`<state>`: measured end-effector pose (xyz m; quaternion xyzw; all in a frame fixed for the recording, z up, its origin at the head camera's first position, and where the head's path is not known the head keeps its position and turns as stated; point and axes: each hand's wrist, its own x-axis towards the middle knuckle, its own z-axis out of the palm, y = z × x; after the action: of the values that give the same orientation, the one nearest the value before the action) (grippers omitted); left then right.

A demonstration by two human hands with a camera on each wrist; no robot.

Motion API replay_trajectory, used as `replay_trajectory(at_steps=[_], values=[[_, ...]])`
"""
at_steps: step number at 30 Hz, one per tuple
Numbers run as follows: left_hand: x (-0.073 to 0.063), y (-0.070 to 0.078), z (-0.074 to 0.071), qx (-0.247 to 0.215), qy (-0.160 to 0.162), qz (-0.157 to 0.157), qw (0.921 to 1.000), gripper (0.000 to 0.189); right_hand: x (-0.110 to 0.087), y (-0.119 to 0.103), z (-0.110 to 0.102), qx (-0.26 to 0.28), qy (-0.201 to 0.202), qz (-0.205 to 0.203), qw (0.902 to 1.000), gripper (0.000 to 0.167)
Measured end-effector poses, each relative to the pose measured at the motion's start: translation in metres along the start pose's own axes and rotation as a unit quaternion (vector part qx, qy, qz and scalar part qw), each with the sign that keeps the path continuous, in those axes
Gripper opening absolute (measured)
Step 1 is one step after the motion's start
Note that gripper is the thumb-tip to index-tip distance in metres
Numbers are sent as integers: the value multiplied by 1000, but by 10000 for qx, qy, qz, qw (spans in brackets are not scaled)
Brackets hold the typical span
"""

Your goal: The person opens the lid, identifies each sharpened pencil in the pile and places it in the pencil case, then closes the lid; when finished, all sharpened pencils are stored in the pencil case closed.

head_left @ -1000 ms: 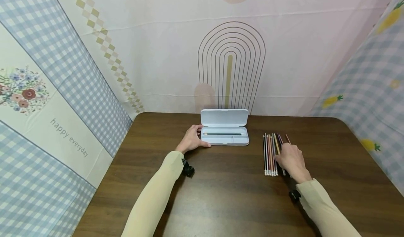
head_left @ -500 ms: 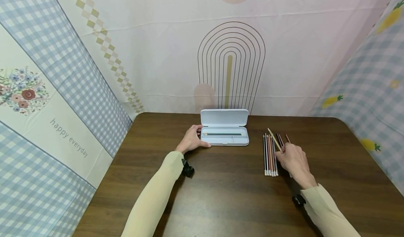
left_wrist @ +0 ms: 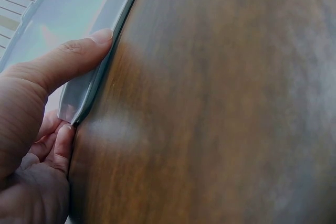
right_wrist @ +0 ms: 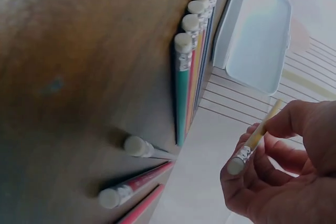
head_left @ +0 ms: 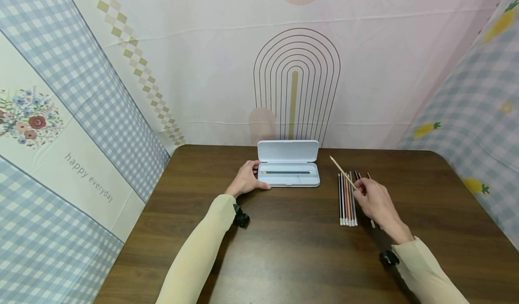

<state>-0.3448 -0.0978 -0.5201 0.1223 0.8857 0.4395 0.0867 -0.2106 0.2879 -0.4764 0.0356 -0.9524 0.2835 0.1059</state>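
A yellow pencil (head_left: 341,170) is pinched in my right hand (head_left: 375,200), lifted and slanting so its point faces the far left. In the right wrist view its white eraser (right_wrist: 235,166) sticks out by the fingers. My left hand (head_left: 245,178) grips the left end of a pale blue pencil case (head_left: 279,180), whose lid (head_left: 288,151) stands raised; the left wrist view has the thumb (left_wrist: 79,56) along its front edge. One green pencil (head_left: 285,172) lies lengthwise inside. Several pencils (head_left: 348,205) lie in a row left of my right hand, erasers toward me.
A few loose pencils, among them a red one (right_wrist: 144,203), lie partly hidden under and beyond my right hand. The brown wooden table (head_left: 292,259) meets a patterned cloth (head_left: 219,88) at its back edge. More cloth hangs at both sides.
My right hand has drawn the yellow pencil up from the row's right side and its tip has swung to the left. My left hand and the case have stayed put.
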Motion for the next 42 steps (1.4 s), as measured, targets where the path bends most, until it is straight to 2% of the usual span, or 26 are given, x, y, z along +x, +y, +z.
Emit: replay_trajectory(at_steps=[8, 11, 18, 26, 39, 42], values=[[-1, 0, 0, 55, 16, 35, 10000, 98, 11, -8, 4, 8, 85, -873, 9961, 14], [-1, 0, -1, 63, 13, 32, 10000, 99, 17, -13, 7, -53, 29, -1082, 9941, 12], [0, -1, -1, 59, 16, 63, 10000, 99, 37, -27, 12, -91, -326, -1368, 9900, 11], [0, 0, -1, 9, 49, 24, 10000, 99, 65, -41, 31, -136, -603, -1587, 9854, 13], [1, 0, -1, 107, -3, -9, 9999, 99, 97, -54, 59, -294, -730, -1971, 9772, 14], [1, 0, -1, 75, -3, 12, 10000, 99, 103, -56, 67, -261, -765, -1936, 9777, 14]])
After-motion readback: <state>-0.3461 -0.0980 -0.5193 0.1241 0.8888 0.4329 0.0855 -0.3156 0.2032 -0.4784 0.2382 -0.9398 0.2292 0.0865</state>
